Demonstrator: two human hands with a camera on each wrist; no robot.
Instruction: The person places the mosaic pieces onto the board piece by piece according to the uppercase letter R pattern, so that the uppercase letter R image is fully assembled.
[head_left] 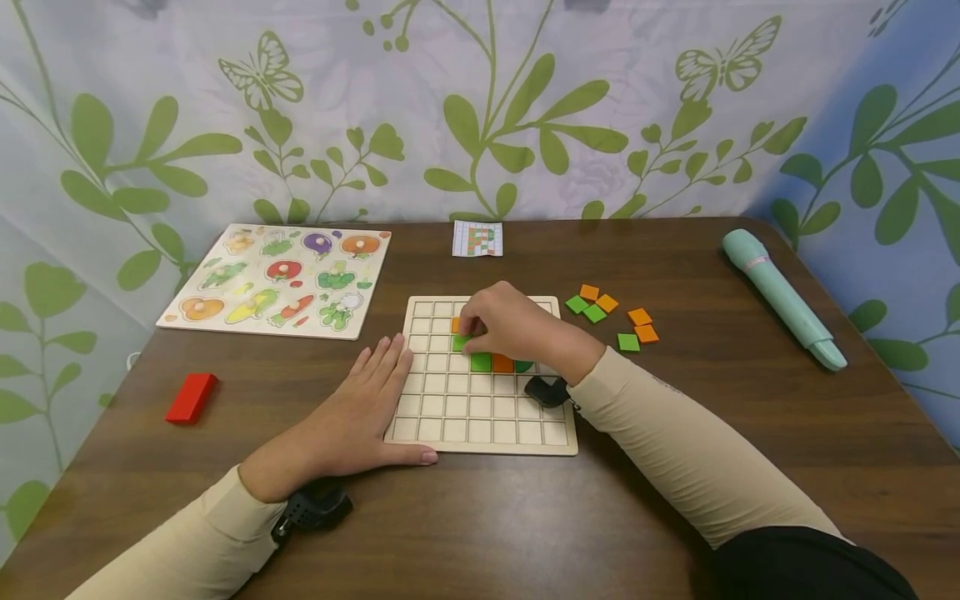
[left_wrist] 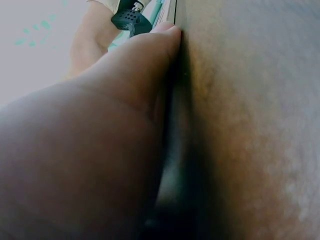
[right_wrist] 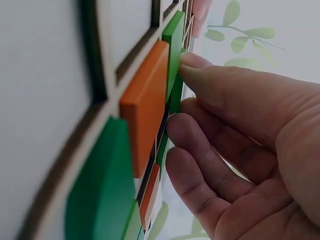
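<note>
A wooden grid board (head_left: 457, 432) lies in front of me with a few coloured tiles in its cells. My right hand (head_left: 517, 327) is over its upper part and pinches a small green tile (right_wrist: 177, 95) between thumb and index finger, at the board's surface. Beside that tile sit a green tile (head_left: 481, 362), an orange tile (head_left: 502, 363) and a darker green piece (right_wrist: 97, 185). Another orange tile (head_left: 455, 325) shows just behind the fingertips. My left hand (head_left: 358, 408) rests flat along the board's left edge, fingers straight and thumb stretched along the near edge.
Several loose orange and green tiles (head_left: 627, 342) lie right of the board. A small pattern card (head_left: 477, 239) is behind it. Farther out are a vegetable puzzle board (head_left: 300, 279), a red block (head_left: 191, 398) and a mint-green microphone-shaped object (head_left: 783, 298).
</note>
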